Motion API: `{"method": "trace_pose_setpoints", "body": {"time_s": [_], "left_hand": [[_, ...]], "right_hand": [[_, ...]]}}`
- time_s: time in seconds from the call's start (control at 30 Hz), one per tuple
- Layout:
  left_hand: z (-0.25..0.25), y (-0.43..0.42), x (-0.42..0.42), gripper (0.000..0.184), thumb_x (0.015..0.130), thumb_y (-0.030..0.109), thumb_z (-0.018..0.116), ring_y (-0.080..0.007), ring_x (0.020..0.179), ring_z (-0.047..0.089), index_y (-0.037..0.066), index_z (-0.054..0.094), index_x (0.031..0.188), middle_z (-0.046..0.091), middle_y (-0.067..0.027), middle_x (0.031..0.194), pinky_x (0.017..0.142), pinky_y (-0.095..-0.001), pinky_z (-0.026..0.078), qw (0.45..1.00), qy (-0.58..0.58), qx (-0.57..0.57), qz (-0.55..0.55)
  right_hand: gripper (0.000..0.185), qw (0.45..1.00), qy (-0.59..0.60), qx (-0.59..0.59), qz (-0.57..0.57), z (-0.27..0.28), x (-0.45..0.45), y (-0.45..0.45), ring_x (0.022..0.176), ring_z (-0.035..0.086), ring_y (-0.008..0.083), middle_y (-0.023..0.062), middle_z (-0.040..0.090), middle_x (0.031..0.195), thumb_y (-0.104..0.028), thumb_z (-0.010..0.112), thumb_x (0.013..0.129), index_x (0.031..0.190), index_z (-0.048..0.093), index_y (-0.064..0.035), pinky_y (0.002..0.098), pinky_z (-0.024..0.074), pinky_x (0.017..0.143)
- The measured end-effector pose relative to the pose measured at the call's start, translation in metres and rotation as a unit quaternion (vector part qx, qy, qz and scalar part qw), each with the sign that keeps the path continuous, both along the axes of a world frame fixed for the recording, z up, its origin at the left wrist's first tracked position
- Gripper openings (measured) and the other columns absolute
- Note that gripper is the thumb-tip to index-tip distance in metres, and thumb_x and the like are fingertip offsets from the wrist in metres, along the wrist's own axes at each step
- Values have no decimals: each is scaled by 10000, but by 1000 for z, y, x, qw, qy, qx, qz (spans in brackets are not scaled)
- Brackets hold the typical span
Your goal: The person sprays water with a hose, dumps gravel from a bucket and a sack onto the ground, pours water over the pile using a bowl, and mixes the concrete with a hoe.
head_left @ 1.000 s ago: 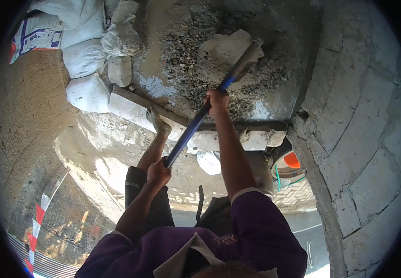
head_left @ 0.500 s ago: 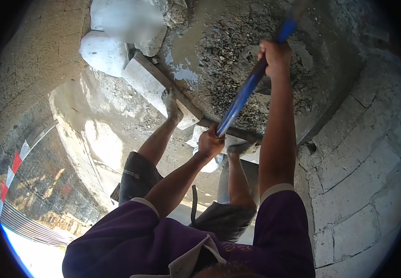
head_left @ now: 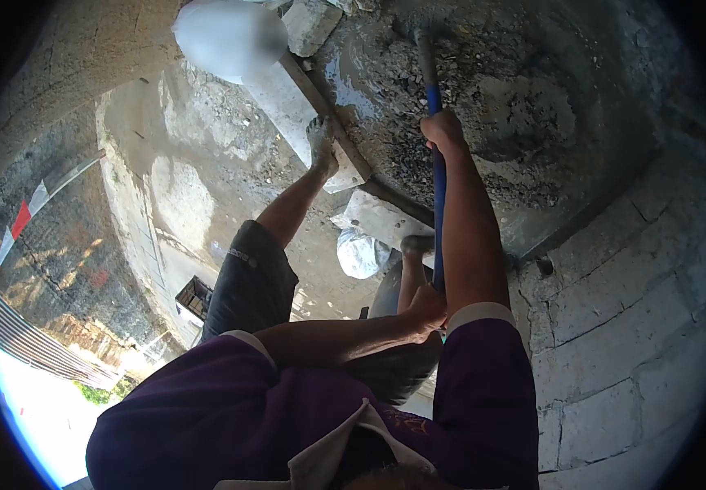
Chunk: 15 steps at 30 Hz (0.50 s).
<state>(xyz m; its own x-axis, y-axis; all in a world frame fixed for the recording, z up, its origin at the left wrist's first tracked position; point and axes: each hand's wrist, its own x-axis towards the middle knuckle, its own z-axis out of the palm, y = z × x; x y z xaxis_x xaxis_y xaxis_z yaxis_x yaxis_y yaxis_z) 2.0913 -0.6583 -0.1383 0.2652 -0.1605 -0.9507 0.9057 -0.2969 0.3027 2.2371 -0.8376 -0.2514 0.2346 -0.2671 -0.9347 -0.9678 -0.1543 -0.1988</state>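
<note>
My right hand (head_left: 444, 131) is wrapped around the blue shaft of a long-handled tool (head_left: 439, 192). Lower down, close to my body, my left hand (head_left: 426, 309) grips the near end of the same shaft. The shaft runs almost straight away from me, and its far, grey-brown part reaches into a wet mix of gravel and grey mud (head_left: 402, 102). At that far end the tool's head is sunk or blurred in the mix, so its shape cannot be made out.
A concrete slab (head_left: 283, 106) and a wooden board (head_left: 308, 86) edge the mix, with my muddy foot on them. A white bag (head_left: 361, 251) lies by my other foot. A block wall (head_left: 614, 327) rises at right. Red-and-white tape (head_left: 22, 219) hangs at left.
The tool has swung from a slant to nearly straight ahead, its far end now in the mix. Both hands have come nearer my body, the left also shifting right, still gripping the shaft.
</note>
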Motion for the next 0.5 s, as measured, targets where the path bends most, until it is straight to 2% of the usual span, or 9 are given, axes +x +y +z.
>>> {"method": "trace_pose_setpoints", "body": {"time_s": [0.07,0.17,0.23,0.27,0.33,0.37,0.43,0.47,0.5], "left_hand": [[95,-34,-63,359,842,209,613,-152,712,496,38,518,1143,526,-54,835,635,-311,407,986,157,-49,-30],[158,-36,-99,268,792,52,635,-123,423,514,-23,569,1040,544,-66,577,389,-280,420,961,261,-74,-57],[177,-11,-117,267,787,74,637,-158,491,562,1,589,1039,584,-108,641,465,-317,470,948,287,-63,-126],[186,0,-121,267,787,74,637,-158,491,562,1,589,1039,584,-108,641,465,-317,470,947,289,-62,-125],[198,20,-127,295,766,100,658,-223,683,638,16,601,1043,635,-150,773,654,-362,516,935,238,-68,-254],[199,32,-138,295,766,100,658,-223,683,638,16,601,1043,635,-150,773,654,-362,516,935,238,-68,-254],[190,52,-158,338,743,135,684,-278,880,644,27,604,1054,655,-172,889,821,-378,487,936,154,-60,-312],[181,58,-152,336,739,150,697,-294,979,633,42,616,1047,660,-178,943,860,-385,473,924,206,-65,-315],[169,65,-157,336,739,150,697,-294,979,633,42,616,1047,660,-178,943,860,-385,473,923,210,-68,-316]], "right_hand": [[307,999,29,-1,30,31,-21,-9,535,625,201,122,645,698,-169,547,881,1057,591,80,350,483,491],[209,1000,10,-11,-8,50,-68,-19,509,637,226,146,647,656,-96,560,789,896,605,78,353,504,494],[138,997,-4,-23,-71,81,-98,-20,467,609,230,135,610,617,-54,549,754,819,564,68,354,482,447],[112,993,-9,-28,-116,100,-108,-20,448,593,230,129,587,596,-37,545,737,787,536,63,354,468,421],[134,976,-52,-52,-204,121,-141,-18,419,564,218,117,545,591,-17,548,706,800,496,63,350,443,384],[163,973,-48,-61,-216,138,-148,-17,418,562,216,119,545,603,-15,549,694,825,490,62,345,441,382],[194,970,-45,-75,-228,156,-152,-18,416,561,214,121,545,615,-12,550,683,850,484,61,340,439,380],[205,963,-71,-84,-246,161,-153,-17,409,531,199,102,516,593,-14,561,672,850,478,46,332,423,385],[218,956,-97,-93,-262,164,-152,-15,401,502,184,82,488,572,-16,571,661,850,472,31,323,408,390]]}}
